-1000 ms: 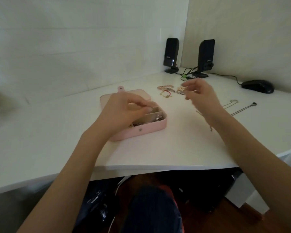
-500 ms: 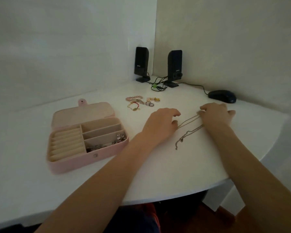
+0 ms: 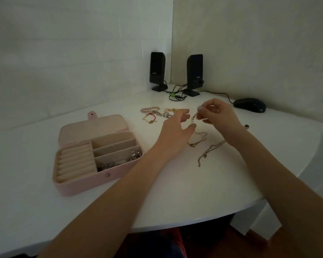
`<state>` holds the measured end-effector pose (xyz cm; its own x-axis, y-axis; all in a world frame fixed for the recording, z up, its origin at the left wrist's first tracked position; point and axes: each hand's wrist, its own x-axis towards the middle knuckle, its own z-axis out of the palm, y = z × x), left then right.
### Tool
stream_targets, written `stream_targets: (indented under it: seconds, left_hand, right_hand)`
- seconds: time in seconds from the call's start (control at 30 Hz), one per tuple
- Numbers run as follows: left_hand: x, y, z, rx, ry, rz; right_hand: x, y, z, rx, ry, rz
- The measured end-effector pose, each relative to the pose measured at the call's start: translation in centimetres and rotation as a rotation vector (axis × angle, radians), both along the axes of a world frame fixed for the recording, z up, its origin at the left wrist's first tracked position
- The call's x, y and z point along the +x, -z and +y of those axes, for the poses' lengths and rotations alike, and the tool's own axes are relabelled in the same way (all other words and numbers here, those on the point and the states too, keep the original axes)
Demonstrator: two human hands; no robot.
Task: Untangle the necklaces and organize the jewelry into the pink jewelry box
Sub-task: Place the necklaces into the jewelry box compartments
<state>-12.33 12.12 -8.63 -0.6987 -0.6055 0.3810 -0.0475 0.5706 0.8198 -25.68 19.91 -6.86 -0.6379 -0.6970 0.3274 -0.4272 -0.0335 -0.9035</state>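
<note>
From the head view, your right hand (image 3: 219, 116) is raised just above the desk (image 3: 185, 183), beyond and to the right of the box (image 3: 93, 155), its thumb and fingers pinching the top of a small chain piece (image 3: 194, 118) that dangles between your hands. Your left hand (image 3: 175, 130) reaches in beside it with fingers loosely spread, the thumb tip touching the lower end of that piece; whether it truly grips it you cannot tell.

The box lies open on the desk, lid folded back, with glittering jewelry (image 3: 119, 161) in its nearest right-hand compartment. Right of the box, below your hands, two necklaces lie on the desk: a gold one (image 3: 197, 139) and a silver one (image 3: 208, 151), close but apart. Beyond the box a cluster of bracelets and rings (image 3: 157, 114) lies. Farther back stand two speakers (image 3: 175, 73), and a mouse (image 3: 249, 105) sits to their right.
</note>
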Motion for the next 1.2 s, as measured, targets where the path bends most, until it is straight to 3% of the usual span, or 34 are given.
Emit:
stream_targets:
  seconds: [0.17,0.37,0.53,0.8,0.93,1.03,1.2]
  left_hand:
    - [0.0,-1.1,-0.2,0.273,0.024,0.008]
    - [-0.2,-1.5,-0.9,0.63,-0.038,0.218]
    - [0.4,-2.3,-1.7,0.843,-0.048,0.328]
    - [1.4,-3.7,-0.6,0.839,0.016,0.129]
    - [2.9,-4.7,-1.3,0.629,-0.119,-0.079]
    - [5.3,-5.3,-1.7,0.423,-0.069,-0.287]
    - [10.5,-5.6,-2.3,0.343,0.103,-0.235]
  right_hand:
    - [1.6,-2.0,-2.1,0.063,-0.237,-0.071]
    - [1.5,-5.2,-4.7,0.333,-0.367,-0.078]
    - [1.4,-4.5,-5.7,0.209,-0.47,-0.165]
    - [2.2,-4.1,-5.0,0.026,-0.483,-0.207]
    - [2.1,-3.6,-4.2,0.015,-0.507,-0.291]
    - [2.3,-3.7,-4.0,-0.036,-0.52,-0.294]
    - [3.2,-4.5,-3.8,-0.237,-0.505,-0.327]
